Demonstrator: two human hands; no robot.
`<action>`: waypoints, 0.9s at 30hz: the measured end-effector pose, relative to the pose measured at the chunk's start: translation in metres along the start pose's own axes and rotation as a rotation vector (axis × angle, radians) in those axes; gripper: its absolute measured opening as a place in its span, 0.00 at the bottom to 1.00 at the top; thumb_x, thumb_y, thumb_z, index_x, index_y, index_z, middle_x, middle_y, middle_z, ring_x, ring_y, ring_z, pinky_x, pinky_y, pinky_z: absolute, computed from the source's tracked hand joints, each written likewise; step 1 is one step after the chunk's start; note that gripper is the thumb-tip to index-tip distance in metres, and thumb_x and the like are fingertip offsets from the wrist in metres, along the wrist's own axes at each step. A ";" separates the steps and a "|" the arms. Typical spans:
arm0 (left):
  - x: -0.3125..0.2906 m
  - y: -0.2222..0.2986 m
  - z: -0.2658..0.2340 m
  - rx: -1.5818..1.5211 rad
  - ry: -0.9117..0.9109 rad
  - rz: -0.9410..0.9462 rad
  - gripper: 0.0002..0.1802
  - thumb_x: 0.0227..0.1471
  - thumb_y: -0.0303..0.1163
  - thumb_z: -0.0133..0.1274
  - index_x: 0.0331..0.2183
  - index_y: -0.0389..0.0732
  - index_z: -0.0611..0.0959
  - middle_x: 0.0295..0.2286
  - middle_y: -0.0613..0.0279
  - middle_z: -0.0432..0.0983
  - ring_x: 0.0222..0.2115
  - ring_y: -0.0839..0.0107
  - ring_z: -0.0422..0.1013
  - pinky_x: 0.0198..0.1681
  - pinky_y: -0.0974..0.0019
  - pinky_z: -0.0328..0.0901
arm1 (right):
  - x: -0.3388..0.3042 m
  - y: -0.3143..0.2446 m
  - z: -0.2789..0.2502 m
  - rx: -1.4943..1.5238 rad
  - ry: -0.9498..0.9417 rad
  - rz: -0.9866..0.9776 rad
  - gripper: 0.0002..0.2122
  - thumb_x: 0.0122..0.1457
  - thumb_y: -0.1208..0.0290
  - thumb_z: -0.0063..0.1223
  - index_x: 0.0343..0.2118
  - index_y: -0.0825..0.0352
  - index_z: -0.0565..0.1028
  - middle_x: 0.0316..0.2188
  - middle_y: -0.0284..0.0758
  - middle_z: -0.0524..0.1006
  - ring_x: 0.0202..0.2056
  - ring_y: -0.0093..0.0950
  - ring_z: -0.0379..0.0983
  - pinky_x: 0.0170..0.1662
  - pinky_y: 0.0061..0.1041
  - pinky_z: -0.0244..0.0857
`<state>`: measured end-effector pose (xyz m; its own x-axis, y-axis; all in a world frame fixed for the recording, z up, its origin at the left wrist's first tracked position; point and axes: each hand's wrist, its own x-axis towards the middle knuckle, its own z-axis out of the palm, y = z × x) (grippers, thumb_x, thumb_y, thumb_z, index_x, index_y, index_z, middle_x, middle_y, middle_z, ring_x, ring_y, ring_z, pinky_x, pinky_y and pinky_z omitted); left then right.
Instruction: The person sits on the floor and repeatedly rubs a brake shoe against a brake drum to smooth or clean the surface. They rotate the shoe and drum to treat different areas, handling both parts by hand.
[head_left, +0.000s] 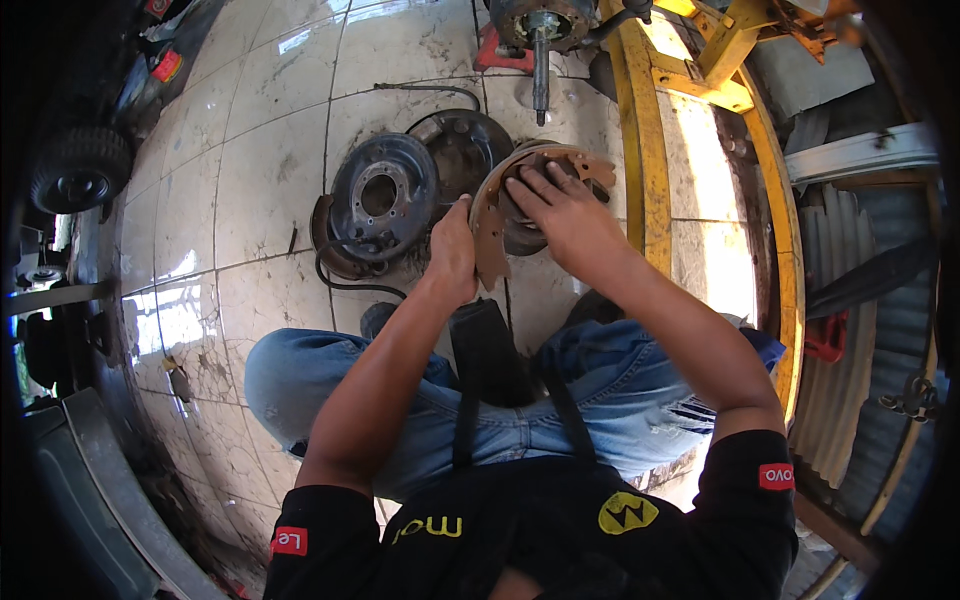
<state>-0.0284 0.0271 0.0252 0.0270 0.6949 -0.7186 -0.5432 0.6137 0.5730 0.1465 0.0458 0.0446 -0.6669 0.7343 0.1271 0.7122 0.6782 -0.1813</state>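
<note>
A curved, rust-brown brake shoe [490, 248] is tilted up in front of me. My left hand [454, 252] grips its left side, the thumb pointing up along the outer rim. Over the shoe's inner side lies my right hand [572, 222], fingers stretched and slightly apart. Something dark and round sits under those fingertips; I cannot tell what it is. Left of the shoe rests a black round brake backing plate [345, 195] with a central hole. Behind it is a second dark backing plate [480, 135]. Another brake shoe [322, 235] shows partly from under the first plate.
A black hose [350, 287] curls near my left knee. Ahead, a hub with a splined shaft [541, 70] hangs over the tiled floor [270, 170]. A yellow metal frame [640, 150] stands at right, beside corrugated sheets [835, 350]. A small wheel [80, 170] is far left.
</note>
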 end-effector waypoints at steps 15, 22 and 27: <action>0.002 -0.001 -0.011 0.168 -0.182 0.286 0.20 0.47 0.37 0.53 0.43 0.41 0.75 0.31 0.66 0.70 0.30 0.74 0.66 0.34 0.68 0.63 | -0.008 0.039 -0.092 0.243 0.191 0.159 0.23 0.50 0.85 0.50 0.53 0.70 0.72 0.48 0.47 0.75 0.49 0.46 0.72 0.50 0.38 0.69; -0.010 0.003 0.005 0.647 -0.141 0.990 0.18 0.46 0.31 0.57 0.39 0.35 0.72 0.31 0.60 0.75 0.30 0.71 0.71 0.35 0.66 0.66 | -0.023 0.052 -0.099 0.237 0.215 0.183 0.26 0.47 0.87 0.48 0.53 0.70 0.72 0.48 0.48 0.75 0.49 0.47 0.71 0.52 0.39 0.67; -0.008 -0.005 0.031 1.097 -0.006 1.170 0.25 0.49 0.41 0.61 0.40 0.36 0.69 0.27 0.48 0.78 0.28 0.50 0.77 0.31 0.56 0.70 | -0.027 0.053 -0.101 0.299 0.176 0.218 0.30 0.43 0.91 0.41 0.54 0.68 0.71 0.51 0.48 0.74 0.53 0.46 0.69 0.57 0.37 0.64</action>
<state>0.0008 0.0302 0.0400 0.0535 0.9534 0.2969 0.5693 -0.2734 0.7754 0.2239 0.0652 0.1297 -0.4408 0.8716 0.2146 0.7206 0.4861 -0.4945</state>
